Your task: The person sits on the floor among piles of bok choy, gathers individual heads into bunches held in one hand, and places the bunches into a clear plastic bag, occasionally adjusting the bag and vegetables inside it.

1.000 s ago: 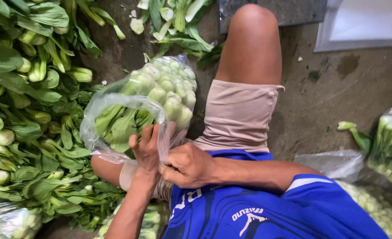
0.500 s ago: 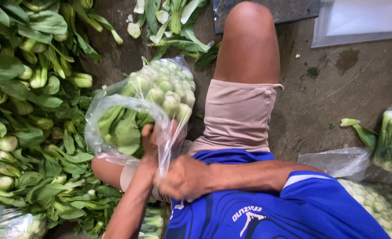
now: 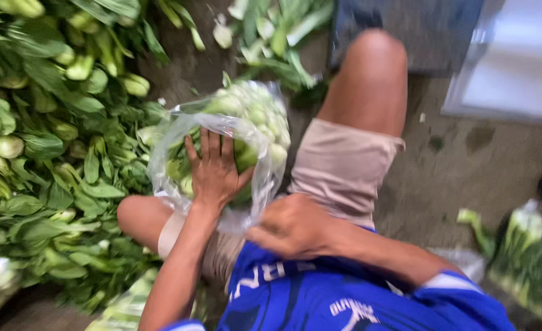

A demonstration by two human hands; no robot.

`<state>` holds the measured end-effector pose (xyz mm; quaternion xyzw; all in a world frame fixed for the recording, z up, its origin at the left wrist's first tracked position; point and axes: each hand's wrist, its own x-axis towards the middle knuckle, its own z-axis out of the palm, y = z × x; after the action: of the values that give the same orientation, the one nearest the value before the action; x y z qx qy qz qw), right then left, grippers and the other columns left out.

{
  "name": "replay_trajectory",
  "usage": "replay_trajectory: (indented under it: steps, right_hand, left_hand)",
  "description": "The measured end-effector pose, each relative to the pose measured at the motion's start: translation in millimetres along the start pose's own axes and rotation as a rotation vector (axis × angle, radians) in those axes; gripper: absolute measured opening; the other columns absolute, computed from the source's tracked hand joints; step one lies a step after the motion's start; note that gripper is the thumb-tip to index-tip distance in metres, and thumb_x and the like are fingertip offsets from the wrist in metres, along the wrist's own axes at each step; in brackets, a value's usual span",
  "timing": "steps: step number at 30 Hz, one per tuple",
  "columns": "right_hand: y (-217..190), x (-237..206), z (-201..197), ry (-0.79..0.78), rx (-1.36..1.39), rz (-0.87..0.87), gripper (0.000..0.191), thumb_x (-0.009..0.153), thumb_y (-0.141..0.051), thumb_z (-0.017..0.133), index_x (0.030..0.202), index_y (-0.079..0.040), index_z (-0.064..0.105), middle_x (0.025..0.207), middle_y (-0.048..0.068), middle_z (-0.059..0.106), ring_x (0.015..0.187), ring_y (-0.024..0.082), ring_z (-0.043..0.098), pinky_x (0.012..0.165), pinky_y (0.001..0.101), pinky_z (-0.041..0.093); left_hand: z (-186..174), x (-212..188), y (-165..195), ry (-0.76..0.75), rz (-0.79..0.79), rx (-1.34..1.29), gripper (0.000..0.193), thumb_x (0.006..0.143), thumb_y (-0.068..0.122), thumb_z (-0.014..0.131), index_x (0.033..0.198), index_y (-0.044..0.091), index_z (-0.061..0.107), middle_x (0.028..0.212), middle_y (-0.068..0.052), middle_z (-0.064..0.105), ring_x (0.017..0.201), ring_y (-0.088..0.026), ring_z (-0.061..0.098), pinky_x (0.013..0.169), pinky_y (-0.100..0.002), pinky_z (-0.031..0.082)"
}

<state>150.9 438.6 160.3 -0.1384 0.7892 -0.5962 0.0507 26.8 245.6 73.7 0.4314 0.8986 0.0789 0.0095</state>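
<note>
We judge the bag of greens (image 3: 246,132) bulky, soft, slippery: left hand (image 3: 213,171) pressed flat, right hand (image 3: 292,227) pinching its neck.

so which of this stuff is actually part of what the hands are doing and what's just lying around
In hand:
- clear plastic bag stuffed with green vegetables
- left hand pressed flat on the bag
- right hand gripping the bag's lower end

Lying about:
- loose leafy greens heaped on the floor
- filled bag at the right edge
- pale flat board top right
</note>
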Motion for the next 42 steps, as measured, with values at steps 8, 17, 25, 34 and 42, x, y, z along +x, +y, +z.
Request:
replay_trajectory:
  steps: [8,17,25,34,42]
  right_hand:
    - [4,83,-82,0.24,-0.312,0.225,0.065,0.089,-0.047,0.075,0.124,0.005,0.058,0.094,0.012,0.067,0.069,0.018,0.064,0.061,0.0329,0.051]
    - [67,124,-65,0.282,0.98,0.591,0.019,0.103,-0.005,0.061,0.122,-0.002,0.062,0.092,0.003,0.068,0.072,0.012,0.062,0.064,0.0272,0.051]
    - [23,151,-76,0.204,-0.641,-0.123,0.016,0.102,-0.01,0.068,0.114,-0.008,0.058,0.103,0.012,0.064,0.091,0.029,0.063,0.08,0.0451,0.052]
    - [-46,173,-1,-0.507,-0.424,-0.45,0.043,0.08,-0.028,0.083,0.112,-0.007,0.063,0.106,0.016,0.063,0.096,0.034,0.062,0.077,0.0443,0.053]
    - [88,166,284,-0.513,0.15,0.156,0.017,0.096,-0.003,0.061,0.113,-0.003,0.065,0.095,0.018,0.066,0.08,0.035,0.065,0.071,0.0433,0.053]
  left_hand:
    - [-55,-64,-20,0.463,-0.559,-0.126,0.06,0.106,0.041,0.067,0.148,0.002,0.047,0.148,-0.019,0.049,0.138,-0.038,0.047,0.122,-0.053,0.035]
    - [-64,-135,-96,0.739,-1.233,-2.065,0.017,0.104,0.022,0.07,0.109,0.007,0.064,0.083,0.001,0.06,0.066,-0.009,0.055,0.054,-0.023,0.046]
    - [-116,-97,-101,0.394,-0.69,-0.702,0.041,0.082,0.022,0.082,0.117,0.004,0.07,0.095,-0.008,0.063,0.075,-0.023,0.062,0.065,-0.035,0.053]
    - [-163,-104,-159,0.525,-0.767,-0.736,0.037,0.091,0.015,0.084,0.123,0.005,0.069,0.121,-0.012,0.072,0.091,-0.018,0.072,0.075,-0.031,0.057]
    - [-94,-295,-240,0.428,-1.33,-0.916,0.026,0.103,0.012,0.069,0.129,0.011,0.072,0.11,-0.004,0.076,0.092,-0.01,0.07,0.073,-0.027,0.057]
